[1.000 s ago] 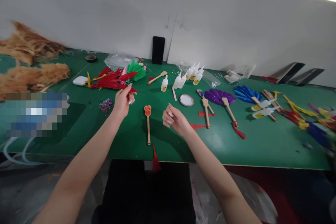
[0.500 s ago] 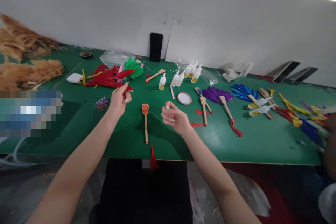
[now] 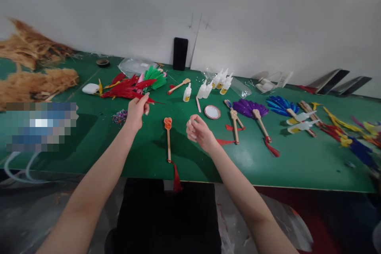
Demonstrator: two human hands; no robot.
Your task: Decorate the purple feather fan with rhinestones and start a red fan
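Note:
My left hand [image 3: 137,112] hovers over the left middle of the green table, thumb and fingers pinched together. A thin red feather tip [image 3: 157,102] pokes out by those fingertips; whether they grip it is unclear. My right hand [image 3: 200,131] is curled shut above the table, its fingers hiding anything inside. Between the hands lies a wooden handle [image 3: 168,143], its flower-shaped head coated orange, with a red tassel [image 3: 177,178] hanging over the front edge. Red feathers [image 3: 122,88] lie behind my left hand, beside green feathers [image 3: 155,77]. A small white dish [image 3: 212,112] stands beyond my right hand.
Several white glue bottles [image 3: 218,79] stand at the back. Purple [image 3: 250,108] and blue feather fans [image 3: 281,104] lie to the right. Brown fibre [image 3: 38,81] is heaped at far left. A phone [image 3: 180,53] leans on the wall. Blurred blocks cover something at left.
The view has shifted slightly, so the table's contents appear a little further right. Both hands keep nearly the same place and pose. The orange-headed handle still lies between them.

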